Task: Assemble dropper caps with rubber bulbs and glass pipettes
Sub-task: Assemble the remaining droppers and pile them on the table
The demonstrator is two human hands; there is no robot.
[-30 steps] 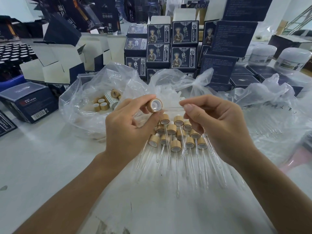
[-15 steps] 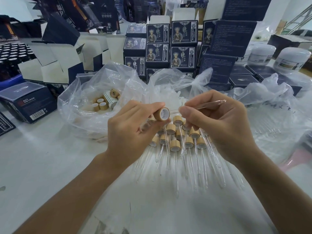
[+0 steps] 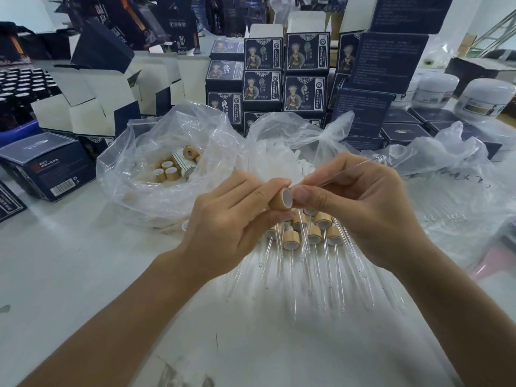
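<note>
Right above the middle of the white table (image 3: 69, 275), the left hand (image 3: 231, 227) grips a bamboo dropper cap (image 3: 282, 199) between thumb and fingers, its white-lined open end turned toward the right hand (image 3: 368, 208). That hand pinches a glass pipette (image 3: 349, 170) between thumb and forefinger, one end at the cap's opening and the rest slanting up and away to the right. Below the hands, a cluster of finished droppers (image 3: 310, 241) lies on the table, caps together and glass tubes fanning toward the near edge. Toward the far left, a clear plastic bag (image 3: 145, 152) holds loose bamboo caps (image 3: 167, 170); a second bag (image 3: 279, 152) just beside it holds white rubber bulbs. Dark blue boxes (image 3: 284, 76) are stacked along the far edge.
</note>
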